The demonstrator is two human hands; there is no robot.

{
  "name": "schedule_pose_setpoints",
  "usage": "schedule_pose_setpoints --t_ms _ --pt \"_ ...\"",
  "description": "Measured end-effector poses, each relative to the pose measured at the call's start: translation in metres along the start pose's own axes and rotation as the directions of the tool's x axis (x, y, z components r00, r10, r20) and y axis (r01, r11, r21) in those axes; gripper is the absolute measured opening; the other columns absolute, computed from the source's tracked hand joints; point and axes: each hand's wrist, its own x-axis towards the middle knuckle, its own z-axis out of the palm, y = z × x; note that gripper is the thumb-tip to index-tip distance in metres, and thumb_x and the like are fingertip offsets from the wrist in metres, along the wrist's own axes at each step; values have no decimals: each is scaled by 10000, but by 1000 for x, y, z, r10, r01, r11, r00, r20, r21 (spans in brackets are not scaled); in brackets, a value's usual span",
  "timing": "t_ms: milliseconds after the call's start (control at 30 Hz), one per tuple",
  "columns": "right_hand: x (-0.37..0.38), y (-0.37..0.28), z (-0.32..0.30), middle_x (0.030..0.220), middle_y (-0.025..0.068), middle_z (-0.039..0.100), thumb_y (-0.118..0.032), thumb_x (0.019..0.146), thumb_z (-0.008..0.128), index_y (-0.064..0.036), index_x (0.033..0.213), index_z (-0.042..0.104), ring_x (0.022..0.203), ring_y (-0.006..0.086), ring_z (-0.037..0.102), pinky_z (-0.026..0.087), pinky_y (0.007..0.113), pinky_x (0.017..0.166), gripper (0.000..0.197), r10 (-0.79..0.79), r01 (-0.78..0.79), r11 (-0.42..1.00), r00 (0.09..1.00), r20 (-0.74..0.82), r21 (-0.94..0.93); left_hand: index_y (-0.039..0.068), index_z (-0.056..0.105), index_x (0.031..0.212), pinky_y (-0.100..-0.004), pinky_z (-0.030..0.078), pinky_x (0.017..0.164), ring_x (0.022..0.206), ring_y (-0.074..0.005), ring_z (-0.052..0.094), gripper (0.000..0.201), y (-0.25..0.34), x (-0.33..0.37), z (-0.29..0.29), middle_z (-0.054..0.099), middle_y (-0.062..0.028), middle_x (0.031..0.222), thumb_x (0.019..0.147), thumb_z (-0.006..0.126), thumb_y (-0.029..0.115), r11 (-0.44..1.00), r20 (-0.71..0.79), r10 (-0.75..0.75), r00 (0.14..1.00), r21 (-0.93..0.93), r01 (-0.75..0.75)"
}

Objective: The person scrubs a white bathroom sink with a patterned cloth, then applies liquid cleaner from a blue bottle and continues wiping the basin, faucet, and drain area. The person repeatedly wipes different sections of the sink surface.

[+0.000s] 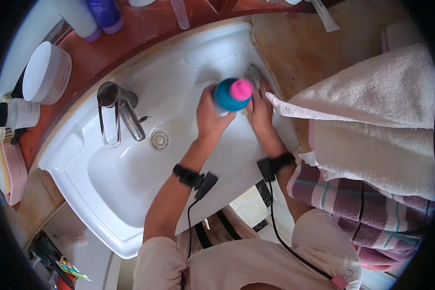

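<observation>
Over the right part of the white sink (130, 191), my left hand (210, 120) is wrapped round a teal bottle (224, 99) with a pink cap (241, 89). The bottle is tilted so its cap faces up toward me. Just right of it, my right hand (262, 115) is by the sink's right rim, its fingers curled and smeared by motion. A blurred greyish thing (254, 72) shows at those fingertips, and a small yellowish patch shows between the two hands. What my right hand holds cannot be made out.
A chrome faucet (130, 118) and drain (159, 139) are left of my hands. White tub (48, 72), purple bottle (105, 17) and pump-side jar (24, 114) stand on the red-brown ledge. White towels (372, 92) and a plaid towel (367, 208) hang at right; a tube (325, 17) lies behind.
</observation>
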Motion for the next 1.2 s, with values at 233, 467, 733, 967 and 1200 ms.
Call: schedule_pose_setpoints --t_ms 233,467,733,967,1200 --pt "58 -17 48 1306 208 541 -11 808 605 -107 1227 632 1217 397 507 416 441 1047 431 -104 71 946 991 88 317 38 525 1223 -407 523 881 1026 -369 649 702 -28 -78 -93 659 -163 1107 608 847 144 971 101 -191 976 163 173" --pt "92 17 37 1297 248 528 -95 796 655 -42 1189 616 1213 431 488 405 461 1042 398 8 16 993 977 -213 113 31 550 1233 -330 500 904 1044 -231 644 669 -41 -113 -199 642 -106 1148 631 837 74 966 -70 -215 974 132 222" --pt "103 -2 64 1256 217 572 15 697 665 -44 1114 626 1189 403 527 431 462 1024 424 -90 106 992 977 -193 73 -13 497 1330 -369 497 984 1122 -237 606 756 -42 -134 -265 602 -129 1261 642 809 -50 979 -338 -39 940 177 105" --pt "82 20 37 1228 178 604 -86 778 642 -66 1064 652 1148 376 560 452 456 997 287 67 -56 987 995 -68 150 -49 528 1308 -397 500 991 1111 -255 608 652 -24 -136 -316 598 -173 1289 725 819 -66 955 -730 -69 680 149 257" --pt "119 13 67 1235 211 595 -178 752 729 -41 1177 594 1111 393 574 452 479 969 467 -36 7 990 979 -199 -141 -93 620 1125 -341 526 888 928 -217 645 415 -2 -115 -357 679 -157 1096 778 807 38 926 -869 46 492 222 306"
